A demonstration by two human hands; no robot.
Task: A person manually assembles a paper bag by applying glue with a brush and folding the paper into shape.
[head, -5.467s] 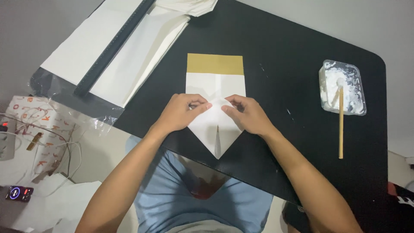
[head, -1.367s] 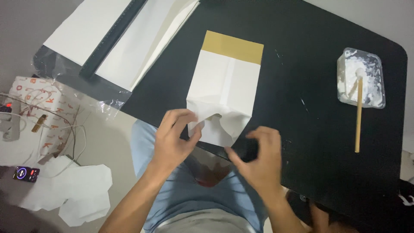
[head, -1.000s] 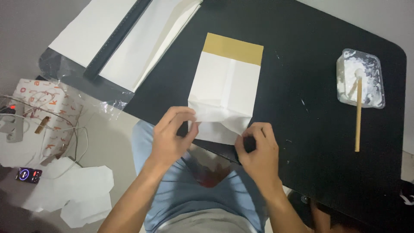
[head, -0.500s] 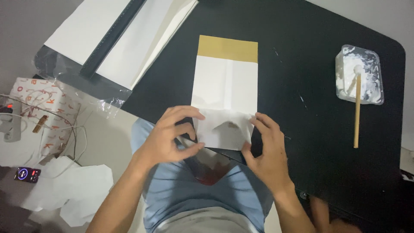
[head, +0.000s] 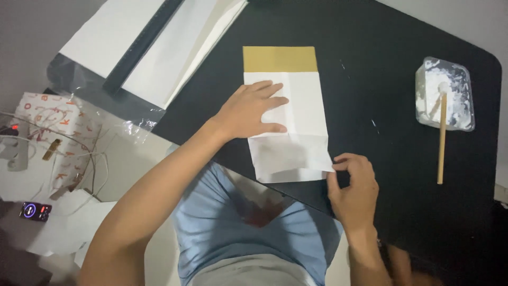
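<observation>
Left hand lies open, flat on the folded white paper bag; right hand pinches its bottom corner on the black table.

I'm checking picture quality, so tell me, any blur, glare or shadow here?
Head view: lower right corner is smeared with motion blur; right hand is slightly soft; left hand casts a faint shadow on the paper; plastic sheet shows pale glare.

The person wears a light blue shirt, forearms bare, no sleeves showing.
</observation>
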